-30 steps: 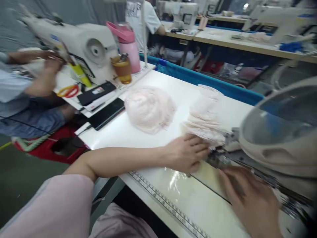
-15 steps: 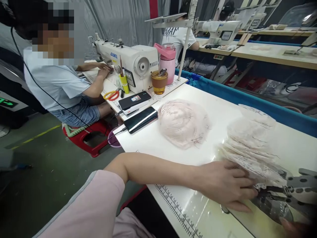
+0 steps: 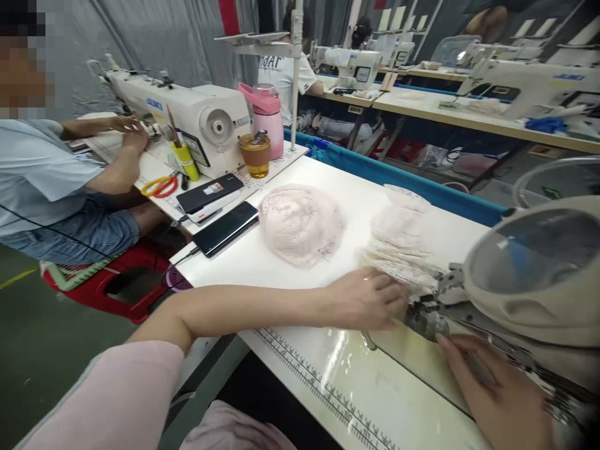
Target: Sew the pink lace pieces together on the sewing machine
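Observation:
My left hand (image 3: 370, 300) lies flat on the white table (image 3: 300, 294), fingers stretched out against the near edge of a fanned stack of pale lace pieces (image 3: 398, 250), right beside the presser foot (image 3: 424, 312) of my sewing machine (image 3: 534, 275). My right hand (image 3: 497, 394) rests open on the machine bed in front of the needle, fingers pointing left. A rounded heap of pink lace cups (image 3: 302, 222) sits further left on the table, apart from both hands.
A black phone (image 3: 225, 228) lies at the table's left corner. On the neighbouring table are a second sewing machine (image 3: 187, 119), a pink bottle (image 3: 268, 119), an amber cup (image 3: 255, 155) and scissors (image 3: 159, 185); a person (image 3: 51, 181) works there. A ruler strip (image 3: 323, 390) runs along my table's near edge.
The view swung back right, bringing my machine head and right hand into sight. My left hand stays on the edge of the lace stack by the presser foot.

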